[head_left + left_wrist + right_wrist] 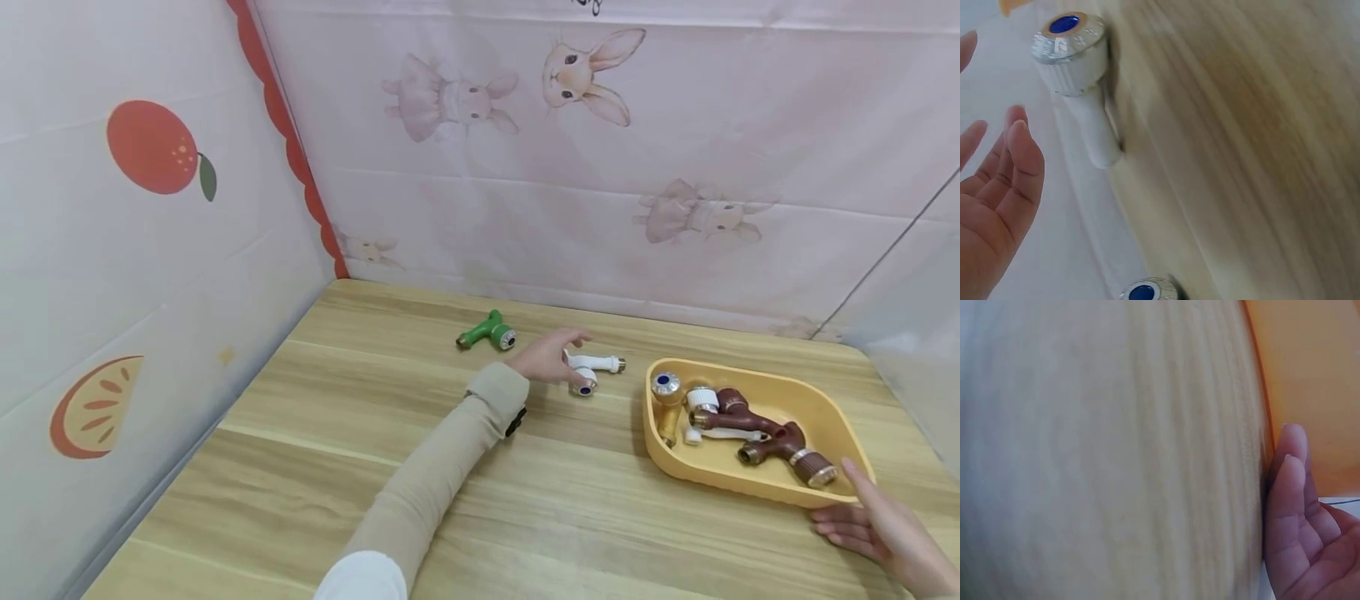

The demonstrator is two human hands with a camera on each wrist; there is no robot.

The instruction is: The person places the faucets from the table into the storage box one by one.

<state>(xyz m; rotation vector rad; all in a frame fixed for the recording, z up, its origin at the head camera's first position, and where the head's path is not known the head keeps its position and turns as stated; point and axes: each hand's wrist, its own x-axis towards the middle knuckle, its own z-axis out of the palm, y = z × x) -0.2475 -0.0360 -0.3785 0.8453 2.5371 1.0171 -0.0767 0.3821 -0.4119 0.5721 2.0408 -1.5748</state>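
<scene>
My left hand [547,357] reaches over a white plastic tap [600,363] that lies on the table. In the left wrist view its fingers [1025,156] are spread and relaxed, with a gap between them and the tap's ribbed white knob [1075,69], which has a silver cap and blue centre. To the left of that hand lies a green tap [483,333]. My right hand [885,521] grips the near right corner of a yellow tray [720,481], thumb over the rim and fingers against the outer wall.
Inside the tray are brown taps [787,442], a golden-yellow tap [667,412] and another white tap [702,398]. The wood-grain table [570,500] meets a printed rabbit backdrop [480,225] behind and a fruit-print panel [187,275] on the left.
</scene>
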